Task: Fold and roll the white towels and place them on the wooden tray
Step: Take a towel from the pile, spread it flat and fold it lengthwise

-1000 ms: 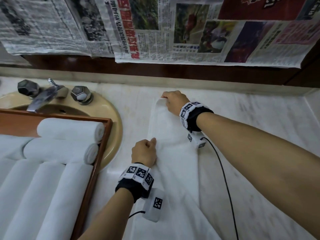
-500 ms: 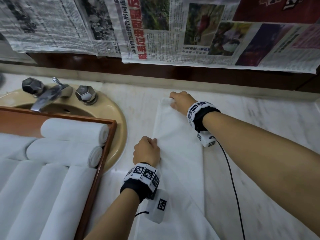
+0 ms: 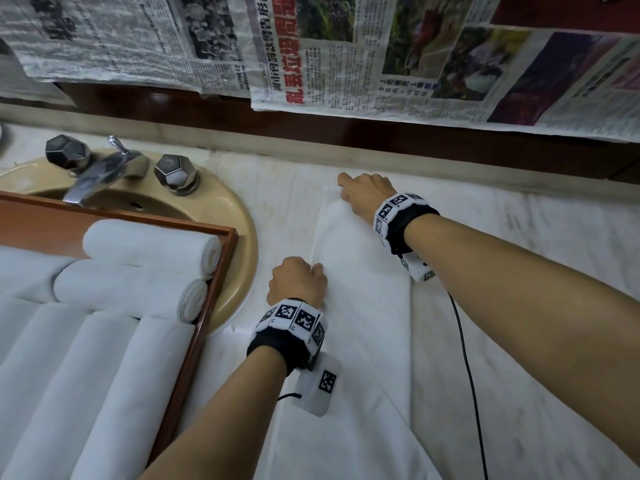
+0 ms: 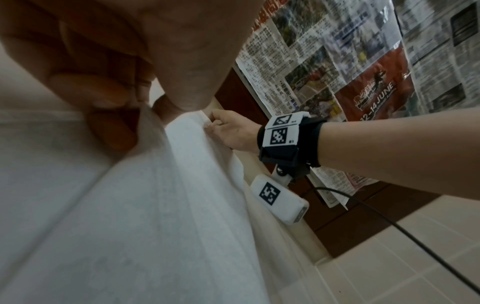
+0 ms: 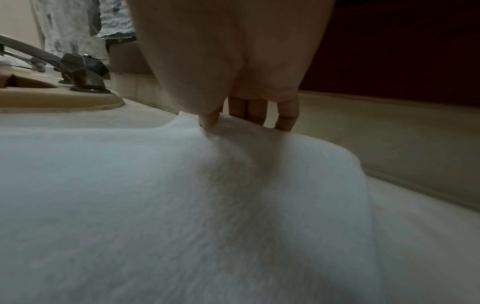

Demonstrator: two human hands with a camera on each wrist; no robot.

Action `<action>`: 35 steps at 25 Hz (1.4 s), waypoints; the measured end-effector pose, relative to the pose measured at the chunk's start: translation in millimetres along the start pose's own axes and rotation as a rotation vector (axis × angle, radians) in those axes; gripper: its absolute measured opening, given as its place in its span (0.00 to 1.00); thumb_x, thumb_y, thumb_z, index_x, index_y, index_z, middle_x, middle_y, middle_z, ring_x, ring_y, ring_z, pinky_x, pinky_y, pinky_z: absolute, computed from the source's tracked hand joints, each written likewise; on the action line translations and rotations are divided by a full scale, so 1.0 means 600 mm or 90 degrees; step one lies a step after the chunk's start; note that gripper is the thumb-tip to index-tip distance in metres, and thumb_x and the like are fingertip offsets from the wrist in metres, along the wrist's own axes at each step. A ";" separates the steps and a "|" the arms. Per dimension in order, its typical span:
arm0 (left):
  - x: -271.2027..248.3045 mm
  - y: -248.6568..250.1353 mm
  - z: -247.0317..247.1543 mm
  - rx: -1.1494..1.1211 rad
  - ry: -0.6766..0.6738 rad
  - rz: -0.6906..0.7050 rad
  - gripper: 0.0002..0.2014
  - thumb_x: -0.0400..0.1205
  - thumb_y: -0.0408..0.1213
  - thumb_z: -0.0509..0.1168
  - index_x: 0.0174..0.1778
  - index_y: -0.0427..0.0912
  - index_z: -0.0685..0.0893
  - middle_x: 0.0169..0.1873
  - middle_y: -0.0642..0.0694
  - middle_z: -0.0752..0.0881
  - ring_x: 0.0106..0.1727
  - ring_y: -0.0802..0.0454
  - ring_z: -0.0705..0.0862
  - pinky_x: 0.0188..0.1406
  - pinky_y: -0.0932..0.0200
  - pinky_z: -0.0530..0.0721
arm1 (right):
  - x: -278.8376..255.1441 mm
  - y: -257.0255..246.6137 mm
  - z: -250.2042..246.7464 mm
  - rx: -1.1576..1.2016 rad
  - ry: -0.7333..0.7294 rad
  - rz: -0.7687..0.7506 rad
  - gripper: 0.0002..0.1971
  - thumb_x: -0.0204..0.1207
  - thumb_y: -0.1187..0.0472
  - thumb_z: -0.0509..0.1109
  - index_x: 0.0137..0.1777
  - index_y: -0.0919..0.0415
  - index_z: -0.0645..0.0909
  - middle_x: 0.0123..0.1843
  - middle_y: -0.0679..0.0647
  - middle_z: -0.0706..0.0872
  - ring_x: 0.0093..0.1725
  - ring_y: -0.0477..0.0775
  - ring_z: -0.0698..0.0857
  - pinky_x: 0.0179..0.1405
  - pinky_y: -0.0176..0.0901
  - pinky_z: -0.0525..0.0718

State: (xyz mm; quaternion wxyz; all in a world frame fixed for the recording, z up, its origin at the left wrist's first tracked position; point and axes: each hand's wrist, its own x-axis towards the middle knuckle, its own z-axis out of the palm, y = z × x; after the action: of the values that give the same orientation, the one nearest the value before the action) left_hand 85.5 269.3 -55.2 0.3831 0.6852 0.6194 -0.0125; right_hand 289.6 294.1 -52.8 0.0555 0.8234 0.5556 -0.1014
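Observation:
A white towel (image 3: 363, 306) lies as a long folded strip on the marble counter, running from the back towards me. My right hand (image 3: 360, 194) pinches its far end between thumb and curled fingers (image 5: 259, 115). At the strip's left edge, about halfway along, my left hand (image 3: 298, 280) pinches the cloth (image 4: 182, 205) between thumb and fingers (image 4: 114, 123). The wooden tray (image 3: 214, 271) stands at the left over the sink, with several rolled white towels (image 3: 149, 244) in it.
A beige sink (image 3: 239, 220) with a chrome faucet (image 3: 100, 171) and two faceted knobs (image 3: 173, 171) is at the back left. Newspaper sheets (image 3: 381, 53) hang along the back wall. A black cable (image 3: 464, 341) trails from my right wrist across the counter (image 3: 519, 254).
Both hands keep their hold on the towel. The strip looks a little flatter and straighter, and the view has shifted slightly.

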 end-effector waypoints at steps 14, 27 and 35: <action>0.028 0.009 -0.007 0.004 -0.049 -0.042 0.10 0.73 0.41 0.66 0.36 0.37 0.83 0.35 0.41 0.88 0.36 0.42 0.85 0.34 0.57 0.83 | -0.135 0.016 0.053 -0.007 -0.139 -0.360 0.31 0.88 0.41 0.43 0.86 0.47 0.36 0.86 0.42 0.32 0.84 0.45 0.32 0.80 0.61 0.30; 0.001 0.018 -0.033 -0.031 -0.048 -0.032 0.09 0.76 0.40 0.68 0.40 0.36 0.83 0.35 0.43 0.85 0.29 0.47 0.78 0.27 0.62 0.76 | -0.218 0.078 0.055 0.087 -0.107 0.050 0.35 0.85 0.43 0.53 0.86 0.57 0.45 0.87 0.53 0.37 0.86 0.58 0.39 0.81 0.66 0.41; -0.110 0.013 -0.030 0.051 0.025 0.165 0.11 0.77 0.38 0.67 0.55 0.47 0.86 0.59 0.43 0.83 0.57 0.41 0.84 0.54 0.53 0.81 | -0.471 -0.017 0.120 0.225 -0.023 0.005 0.18 0.78 0.51 0.70 0.67 0.55 0.81 0.66 0.47 0.79 0.63 0.53 0.76 0.58 0.47 0.71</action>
State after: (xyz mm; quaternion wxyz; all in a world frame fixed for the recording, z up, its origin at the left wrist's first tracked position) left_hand 68.4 224.2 -5.8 0.3417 0.7743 0.5321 0.0254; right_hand 170.0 27.7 -58.1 -0.0798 0.8205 0.5248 -0.2123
